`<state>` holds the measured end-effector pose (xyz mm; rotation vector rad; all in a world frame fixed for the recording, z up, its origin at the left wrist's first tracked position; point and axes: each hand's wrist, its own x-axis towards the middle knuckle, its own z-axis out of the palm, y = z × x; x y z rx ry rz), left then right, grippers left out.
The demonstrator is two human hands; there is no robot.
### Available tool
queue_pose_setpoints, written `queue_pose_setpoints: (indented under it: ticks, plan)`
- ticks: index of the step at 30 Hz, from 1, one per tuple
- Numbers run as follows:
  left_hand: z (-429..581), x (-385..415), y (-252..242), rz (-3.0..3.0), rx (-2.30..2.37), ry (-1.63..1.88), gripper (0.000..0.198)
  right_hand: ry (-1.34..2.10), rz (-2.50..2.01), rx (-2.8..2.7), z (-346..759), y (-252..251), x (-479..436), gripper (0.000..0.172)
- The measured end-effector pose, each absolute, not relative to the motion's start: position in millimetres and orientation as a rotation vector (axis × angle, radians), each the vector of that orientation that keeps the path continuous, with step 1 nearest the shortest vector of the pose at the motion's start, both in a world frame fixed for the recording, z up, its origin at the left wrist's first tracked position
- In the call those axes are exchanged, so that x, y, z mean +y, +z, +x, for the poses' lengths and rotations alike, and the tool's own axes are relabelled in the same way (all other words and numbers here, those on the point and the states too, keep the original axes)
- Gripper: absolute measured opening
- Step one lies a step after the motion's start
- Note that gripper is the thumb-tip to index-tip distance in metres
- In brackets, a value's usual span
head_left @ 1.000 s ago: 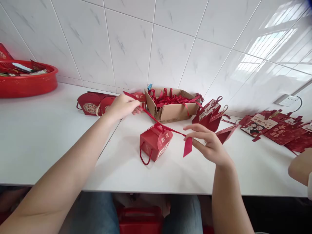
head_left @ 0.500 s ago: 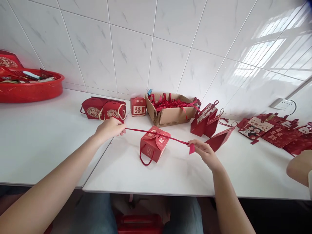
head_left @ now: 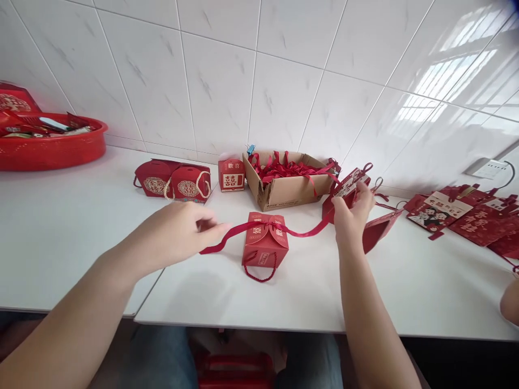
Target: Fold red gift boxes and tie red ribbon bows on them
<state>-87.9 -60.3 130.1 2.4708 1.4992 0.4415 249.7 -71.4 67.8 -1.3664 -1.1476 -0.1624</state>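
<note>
A small red gift box [head_left: 265, 246] with gold print and a twisted cord handle sits in front of me. A red ribbon [head_left: 304, 233] is knotted over its top, its two tails spreading left and right. My left hand [head_left: 178, 229] hovers beside the left tail, thumb apart from the curled fingers, gripping nothing visible. Above the right tail's end, my right hand [head_left: 353, 213] has its fingers spread, in front of the standing red folded bags [head_left: 333, 204]. Whether it touches them is unclear.
Behind is a cardboard box [head_left: 298, 193] of red ribbons, with a small red box [head_left: 232, 175] to its left. Two red boxes with rope handles [head_left: 172, 181] stand further left. A red plastic basin [head_left: 52, 151] is far left; flat red bags [head_left: 466, 219] lie right.
The ribbon was stretched taut between both hands; now it hangs slack, with a knot on the box. Both hands have let go. The right hand moved up and away; the box turned slightly.
</note>
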Motion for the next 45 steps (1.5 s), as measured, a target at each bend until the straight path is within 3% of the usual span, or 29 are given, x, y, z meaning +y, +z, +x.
queue_pose_setpoints:
  ticks: [2, 4, 7, 10, 17, 29, 45]
  plan:
    - [-68, -53, 126, 2.518, 1.199, 0.755, 0.023, -0.180, -1.259, -1.222, 232, 79, -79, 0.042]
    - [-48, -42, 114, 2.486, 0.997, 0.868, 0.021, 0.150, -1.178, -1.541, 214, 83, -84, 0.033]
    - [-29, -26, 87, 2.293, 0.860, 0.806, 0.021, 0.532, -1.194, -1.798, 198, 73, -84, 0.049]
    - [-24, -20, 64, 2.144, 0.796, 0.846, 0.021, 0.653, -1.206, -1.889, 197, 57, -81, 0.061]
    - [-24, -24, 50, 2.096, 0.741, 0.952, 0.019, 0.649, -1.144, -1.941, 197, 50, -81, 0.055]
    - [-18, -31, 49, 2.180, 0.834, 1.114, 0.015, 0.309, -1.100, -1.899, 193, 50, -82, 0.010]
    - [-19, -32, 48, 2.244, 0.820, 1.186, 0.014, 0.296, -1.112, -1.885, 185, 53, -85, 0.010]
